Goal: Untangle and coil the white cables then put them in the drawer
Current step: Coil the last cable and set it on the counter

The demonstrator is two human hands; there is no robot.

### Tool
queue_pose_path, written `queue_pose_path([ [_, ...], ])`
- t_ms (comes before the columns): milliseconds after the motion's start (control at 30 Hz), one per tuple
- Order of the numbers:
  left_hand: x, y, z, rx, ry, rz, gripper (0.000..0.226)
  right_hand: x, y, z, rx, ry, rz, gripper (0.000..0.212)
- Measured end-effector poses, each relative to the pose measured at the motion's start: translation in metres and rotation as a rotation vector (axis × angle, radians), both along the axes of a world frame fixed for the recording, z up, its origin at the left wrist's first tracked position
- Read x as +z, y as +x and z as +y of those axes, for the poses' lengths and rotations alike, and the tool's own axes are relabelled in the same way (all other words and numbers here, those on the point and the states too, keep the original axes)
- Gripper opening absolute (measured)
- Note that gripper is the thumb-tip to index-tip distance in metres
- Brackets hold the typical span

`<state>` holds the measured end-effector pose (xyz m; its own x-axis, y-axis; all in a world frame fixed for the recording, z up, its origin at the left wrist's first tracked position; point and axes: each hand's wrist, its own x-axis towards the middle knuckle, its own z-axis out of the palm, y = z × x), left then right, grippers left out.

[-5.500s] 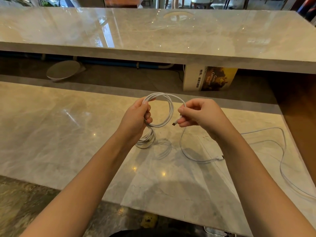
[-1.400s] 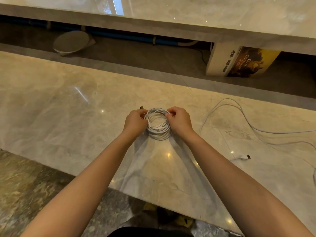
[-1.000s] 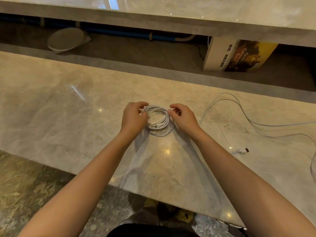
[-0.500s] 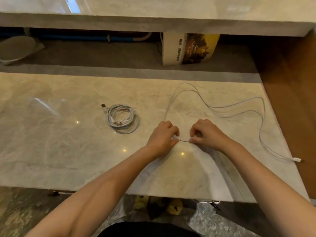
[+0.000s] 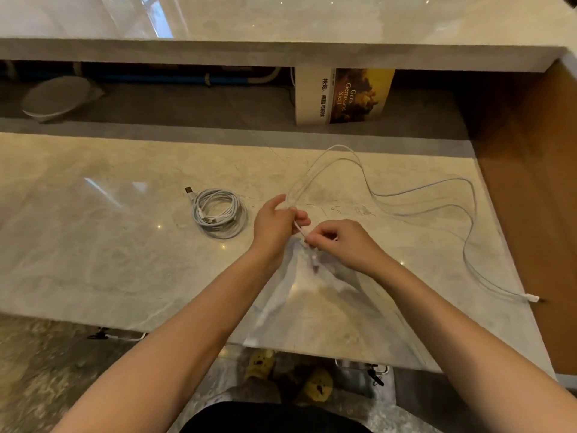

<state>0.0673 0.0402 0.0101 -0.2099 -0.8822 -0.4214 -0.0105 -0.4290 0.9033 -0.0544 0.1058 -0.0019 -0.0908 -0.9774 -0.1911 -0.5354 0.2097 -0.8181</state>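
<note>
In the head view, the loose white cable (image 5: 339, 146), sprawled over the tabletop (image 5: 93, 245) at right, is pinched near one end by the curled fingers of the left hand (image 5: 274, 220) and right hand (image 5: 346, 242), snagging is judged likely if its crossing loops are drawn in unsorted, a coiled cable (image 5: 232, 210) lies just left of the hands, and no drawer is seen.

Black garment (image 5: 274, 417), spotted yellow slippers (image 5: 316, 385)

A glossy beige marble counter (image 5: 93, 245) sits under a raised marble ledge (image 5: 281, 51), a grey recess (image 5: 187, 107) between them. A brown wooden panel (image 5: 530, 182) stands at the right; speckled stone floor (image 5: 46, 370) lies below.
</note>
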Motion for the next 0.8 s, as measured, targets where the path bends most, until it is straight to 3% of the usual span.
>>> queue_pose_path([
  [133, 0.036, 0.015, -0.007, -0.031, -0.204, -0.098, 0.026, 0.027, -0.016, -0.020, -0.116, -0.283, 0.319, 0.030],
  [200, 0.056, 0.025, -0.009, -0.123, -0.222, -0.079, 0.014, 0.048, -0.015, -0.036, -0.060, -0.371, 0.424, 0.041],
  [267, 0.077, 0.033, -0.011, -0.202, -0.186, 0.038, 0.014, 0.064, -0.006, -0.052, 0.047, -0.371, 0.381, 0.044],
  [400, 0.105, 0.052, -0.026, -0.305, -0.056, 0.296, 0.019, 0.076, 0.008, -0.071, 0.061, -0.395, 0.185, 0.030],
  [633, 0.134, 0.084, -0.044, -0.337, 0.037, 0.602, 0.018, 0.068, 0.017, -0.092, 0.075, -0.218, 0.132, 0.022],
  [800, 0.137, 0.093, -0.062, -0.279, -0.061, 0.852, 0.023, 0.058, 0.022, -0.093, 0.070, -0.116, 0.091, 0.038],
])
